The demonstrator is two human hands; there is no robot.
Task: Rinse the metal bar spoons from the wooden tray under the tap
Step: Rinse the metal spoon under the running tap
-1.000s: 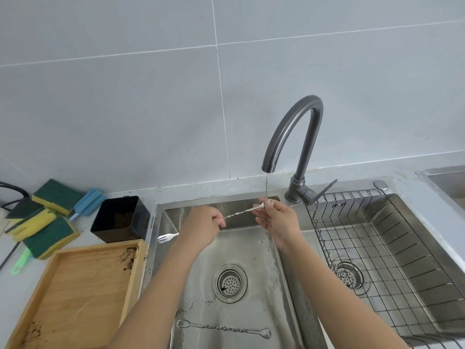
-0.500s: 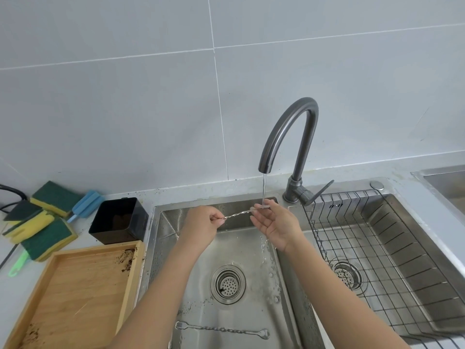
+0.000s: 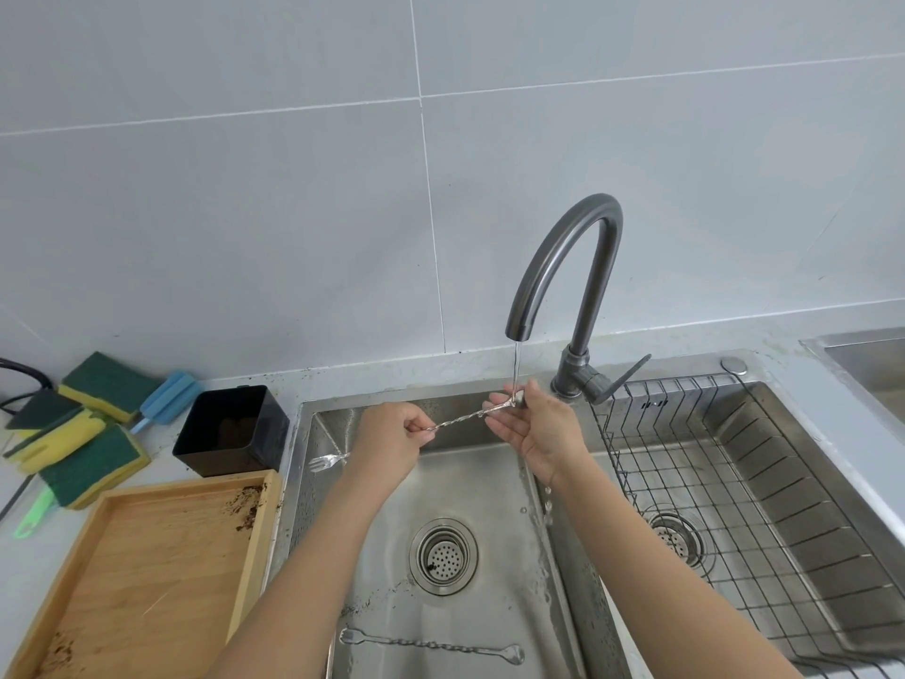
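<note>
A twisted metal bar spoon (image 3: 460,420) is held level over the left sink basin (image 3: 485,492). My left hand (image 3: 392,445) pinches its stem, and the fork end sticks out to the left. My right hand (image 3: 536,428) cups the bowl end under the water stream from the dark grey tap (image 3: 563,267). A second bar spoon (image 3: 431,645) lies flat on the basin floor near the front edge. The wooden tray (image 3: 142,570) stands left of the sink with dark crumbs and no spoons on it.
A black square container (image 3: 230,431) sits behind the tray. Green and yellow sponges (image 3: 73,433) and a blue brush (image 3: 164,396) lie at the far left. A wire rack (image 3: 710,482) fills the right basin. The drain strainer (image 3: 443,556) is in the middle of the left basin.
The spoon has shifted in my hands so that its bowl end sits under the stream in my right fingers. The fork end shows again left of my left hand.
</note>
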